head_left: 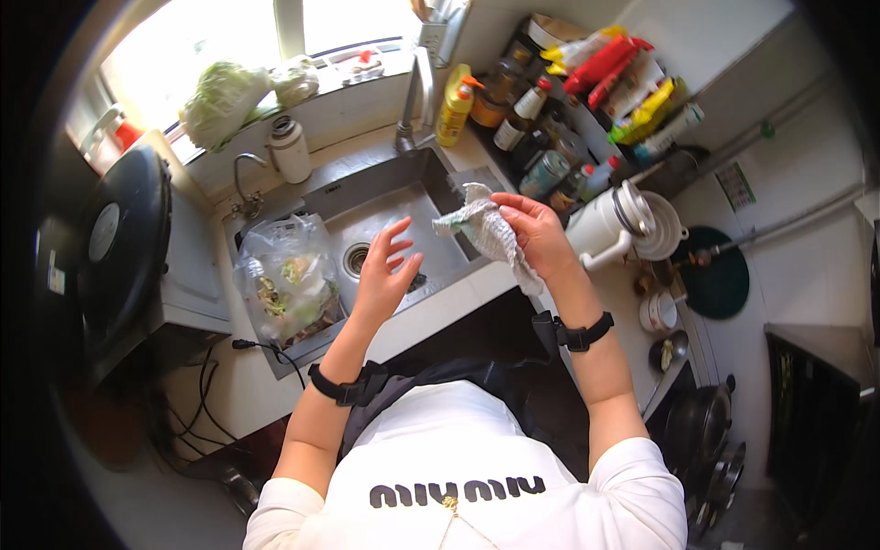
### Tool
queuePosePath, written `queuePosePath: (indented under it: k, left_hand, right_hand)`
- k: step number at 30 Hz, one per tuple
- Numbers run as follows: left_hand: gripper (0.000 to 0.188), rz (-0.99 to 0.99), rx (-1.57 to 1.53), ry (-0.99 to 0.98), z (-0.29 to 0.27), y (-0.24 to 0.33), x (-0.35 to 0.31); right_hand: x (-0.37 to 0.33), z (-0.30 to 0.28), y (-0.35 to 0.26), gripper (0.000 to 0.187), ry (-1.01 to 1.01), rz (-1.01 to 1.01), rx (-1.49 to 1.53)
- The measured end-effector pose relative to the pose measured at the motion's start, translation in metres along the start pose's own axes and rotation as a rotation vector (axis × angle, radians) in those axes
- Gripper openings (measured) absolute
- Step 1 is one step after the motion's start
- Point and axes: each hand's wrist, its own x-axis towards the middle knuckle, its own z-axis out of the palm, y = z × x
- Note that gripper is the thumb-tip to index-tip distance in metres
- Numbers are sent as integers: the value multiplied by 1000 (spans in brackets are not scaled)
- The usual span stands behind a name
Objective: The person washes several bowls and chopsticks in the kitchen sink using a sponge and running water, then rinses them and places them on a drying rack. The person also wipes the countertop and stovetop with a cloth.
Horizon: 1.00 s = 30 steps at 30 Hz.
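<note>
Pinched in my right hand (533,234) is a crumpled whitish dishcloth (493,234) with a greenish patch. It hangs over the right front corner of the steel sink (403,206), apart from the metal. My left hand (387,273) hovers above the sink's front edge with its fingers spread and nothing in them. Below and left of that hand shows the round drain (356,259). A clear plastic bag of food scraps (291,280) fills the sink's left side.
Behind the sink rise a tall faucet (417,96), a small curved tap (247,179) and a white flask (290,151). A yellow pump bottle (453,115) and several sauce bottles (522,115) stand at the back right. A white kettle (610,225) is right of my right hand. Cables (203,394) trail at the left.
</note>
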Motion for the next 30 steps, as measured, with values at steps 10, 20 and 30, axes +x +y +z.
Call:
queuePosePath:
  k: [10,20,30]
  left_hand:
    - [48,318,275,-312,113,-9,-1]
    - [34,-87,178,-499,154,-68,-11]
    - [32,-47,326,-622,221,-67,-20]
  right_hand:
    - [-117,-86,24,27,169,-19,43]
    - [-305,-226,92,29,812,-169,108]
    - [-402,-350,167,39,1379,298,-643]
